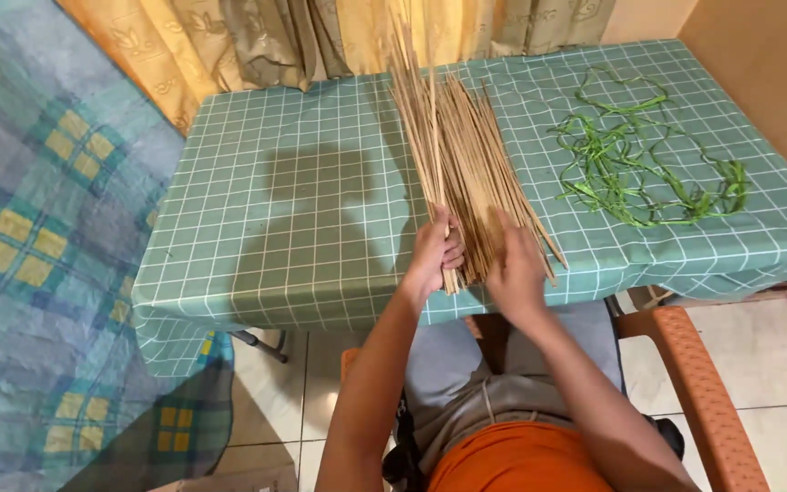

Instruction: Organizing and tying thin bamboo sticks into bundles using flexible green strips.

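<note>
A bundle of long thin tan sticks (453,146) lies on the table with the green checked cloth (311,210), fanning toward the curtains. My left hand (434,251) is closed around the near ends of the sticks at the table's front edge. Against the right side of the bundle rests my right hand (516,269), fingers together and laid flat on the sticks. A loose tangle of green leaf strips (644,159) is spread over the right part of the cloth, apart from both hands.
I sit on an orange plastic chair (694,383) at the table's front edge. A bed with a blue and yellow plaid cover (38,237) stands to the left. Yellow curtains (257,36) hang behind the table. The floor is tiled (776,383).
</note>
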